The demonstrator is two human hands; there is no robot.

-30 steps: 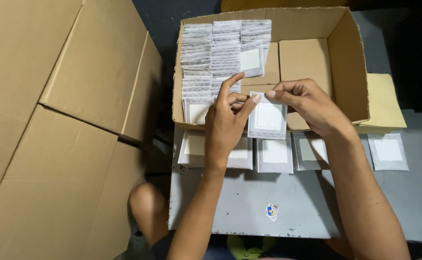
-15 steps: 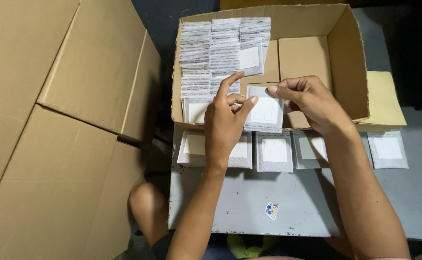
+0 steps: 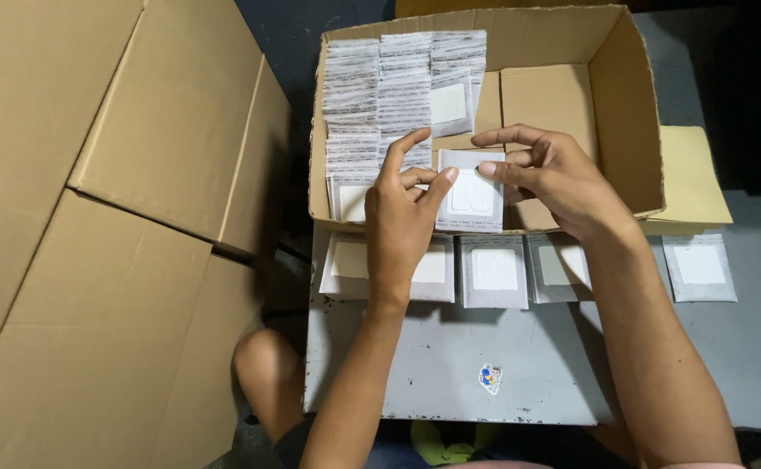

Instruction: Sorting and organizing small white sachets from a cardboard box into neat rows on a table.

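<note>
Above the open box, sachet pinched between both hands' grip

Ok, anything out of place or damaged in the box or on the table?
Nothing stands out. Packets stand in tidy rows in the cardboard box, more lie in a line on the grey table, and both hands hold one packet squarely.

Packet now higher and flatter between both hands, nearer the box's packed rows.

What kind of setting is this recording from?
Probably a small packing workspace: an open brown cardboard box with rows of flat grey sachets, more sachets lined up on a worn grey table, large cardboard cartons alongside.
</note>
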